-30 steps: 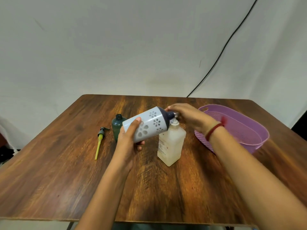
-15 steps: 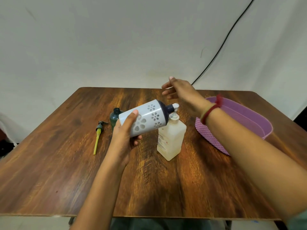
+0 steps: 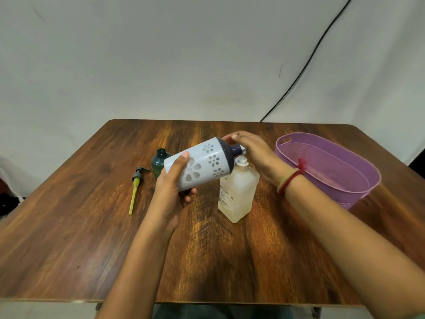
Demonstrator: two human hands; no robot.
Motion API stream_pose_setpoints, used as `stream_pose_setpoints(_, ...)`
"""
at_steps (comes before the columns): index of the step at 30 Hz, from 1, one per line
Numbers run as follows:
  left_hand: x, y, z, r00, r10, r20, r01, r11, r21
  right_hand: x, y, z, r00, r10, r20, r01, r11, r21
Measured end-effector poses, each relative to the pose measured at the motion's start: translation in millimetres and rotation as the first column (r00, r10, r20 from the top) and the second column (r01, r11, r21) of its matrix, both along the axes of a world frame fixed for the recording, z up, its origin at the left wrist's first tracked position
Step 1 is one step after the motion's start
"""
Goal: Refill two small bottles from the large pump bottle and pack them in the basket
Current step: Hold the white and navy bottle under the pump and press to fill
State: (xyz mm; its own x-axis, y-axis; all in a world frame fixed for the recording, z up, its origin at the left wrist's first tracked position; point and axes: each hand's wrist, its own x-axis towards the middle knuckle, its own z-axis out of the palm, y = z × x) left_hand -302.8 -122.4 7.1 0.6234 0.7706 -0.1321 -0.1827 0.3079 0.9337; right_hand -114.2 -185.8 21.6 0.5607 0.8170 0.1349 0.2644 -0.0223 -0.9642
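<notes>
**First small bottle being filled at the pump**

The white flowered bottle (image 3: 202, 166) is being gripped round its lower body by the left hand (image 3: 171, 192) and is being held above the table (image 3: 69, 226), tilted, with its dark neck brought to the spout of the large pump bottle (image 3: 238, 194). The right hand (image 3: 255, 153) is being laid over the pump head, fingers curved. By judgement, filling is under way. A firm downward press is being called for next, with neck and spout kept aligned.

The green bottle (image 3: 159, 161) is being left uncapped behind the left hand, its loose pump (image 3: 135, 189) beside it. No bottle is being seen in the basket (image 3: 340, 196).

The pump head and spout tip are being hidden by the right hand. Whether it is gripping or only pressing cannot be told, nor can any flow or fill level.
</notes>
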Motion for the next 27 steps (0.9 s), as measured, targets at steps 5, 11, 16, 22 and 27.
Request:
stream_pose_setpoints(5, 3, 0, 0, 1.0, 0.007, 0.013, -0.007, 1.0, 0.001, 0, 4, -8, 0.999, -0.005, -0.047, 0.008, 0.998, 0.065)
stream_pose_setpoints(11, 8, 3, -2, 1.0, 0.023, 0.0, -0.023, 1.0, -0.013, 2, 6, -14, 0.999, 0.041, 0.035, -0.042, 0.998, 0.045)
stream_pose_setpoints(16, 7, 1, -1, 0.999, 0.041, -0.02, -0.041, 0.999, -0.027, 4, 3, -19, 0.991, 0.059, 0.12, -0.051, 0.997, -0.066)
stream_pose_setpoints(22, 5, 3, 8, 0.999, 0.033, -0.022, -0.033, 0.999, -0.006, 3, 0, 4, 0.996, 0.087, -0.022, -0.089, 0.982, -0.166)
stream_pose_setpoints(27, 7, 2, 5, 0.999, 0.041, -0.034, -0.042, 0.999, -0.032, -1, 0, -8, 0.999, 0.048, -0.024, -0.05, 0.996, -0.074)
